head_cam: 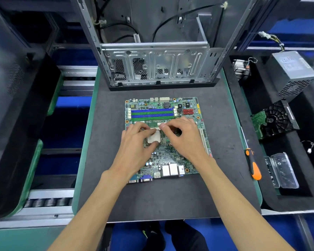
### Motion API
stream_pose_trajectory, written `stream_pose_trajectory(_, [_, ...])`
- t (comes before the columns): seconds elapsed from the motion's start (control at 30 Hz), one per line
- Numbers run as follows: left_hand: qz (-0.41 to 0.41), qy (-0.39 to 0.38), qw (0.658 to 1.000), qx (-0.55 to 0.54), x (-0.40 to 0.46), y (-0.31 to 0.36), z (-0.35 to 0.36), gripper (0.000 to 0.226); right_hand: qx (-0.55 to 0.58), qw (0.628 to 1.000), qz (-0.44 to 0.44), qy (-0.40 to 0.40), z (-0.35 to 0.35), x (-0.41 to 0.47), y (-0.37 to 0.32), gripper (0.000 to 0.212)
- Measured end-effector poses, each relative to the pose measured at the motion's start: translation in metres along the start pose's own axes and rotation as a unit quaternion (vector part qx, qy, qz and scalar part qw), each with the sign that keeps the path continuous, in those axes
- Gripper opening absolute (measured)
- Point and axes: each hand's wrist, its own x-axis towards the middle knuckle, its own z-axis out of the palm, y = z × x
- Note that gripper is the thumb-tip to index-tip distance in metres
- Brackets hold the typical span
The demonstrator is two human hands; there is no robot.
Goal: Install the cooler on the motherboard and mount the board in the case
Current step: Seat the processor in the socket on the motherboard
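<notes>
The motherboard (163,134) lies flat on the dark mat (170,196), just before the open case (156,66); its printed lettering is too small to read; the left hand (136,144) pinches the CPU (154,137) at mid-board; the right hand (183,136), fingers curled, pinches something small just beyond the CPU; the cooler (241,68) sits well right of the board.

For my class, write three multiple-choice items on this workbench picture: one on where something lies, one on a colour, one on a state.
1. Where is the screwdriver?
A. right of the motherboard
B. inside the case
C. left of the motherboard

2. What colours are the long slots?
A. red and yellow
B. blue and green
C. all black

3. Is the cooler installed?
A. yes
B. no
C. it is in the case

Key: 1 A, it lies on the mat by the board's right edge. 2 B, blue and green strips alternate. 3 B, it sits in the right tray; the CPU is bare.
</notes>
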Motion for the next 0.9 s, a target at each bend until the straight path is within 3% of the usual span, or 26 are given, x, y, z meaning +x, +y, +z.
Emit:
stream_pose_trajectory(0.37, [0.005,-0.008,0.998,0.057,0.009,-0.001,-0.003,0.037,0.003,1.0,-0.006,-0.006,-0.001,0.0,-0.001,0.028])
stream_pose_trajectory(0.57, [-0.003,-0.003,0.997,0.08,0.01,0.003,-0.004,0.035,0.002,1.0,-0.002,-0.008,-0.003,-0.001,-0.004,0.035])
stream_pose_trajectory(0.9, [-0.074,-0.004,0.995,0.073,0.01,0.002,-0.005,0.035,-0.011,1.0,-0.002,-0.019,-0.009,-0.012,-0.012,0.011])
